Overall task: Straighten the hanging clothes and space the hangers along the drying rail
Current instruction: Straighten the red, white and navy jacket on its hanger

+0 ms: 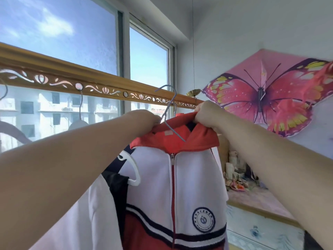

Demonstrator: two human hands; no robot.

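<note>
My left hand [144,117] is closed on the red collar of the white zip-up jacket with red and navy bands [191,186], pinching the fabric just left of the thin grey wire hanger [168,109]. My right hand [207,112] grips the same collar on the other side, fist shut around a bunch of red cloth. The hanger's hook sits against the carved golden-brown drying rail [54,76], near its right end, and the jacket hangs below it, zipped up, with a round navy badge on the chest. A white plastic hanger [134,170] shows at the jacket's left shoulder, beside a second white garment [86,213]. Further left along the rail, another grey hanger [79,121] hangs well apart. A pink butterfly kite [270,94] is on the wall to the right.
</note>
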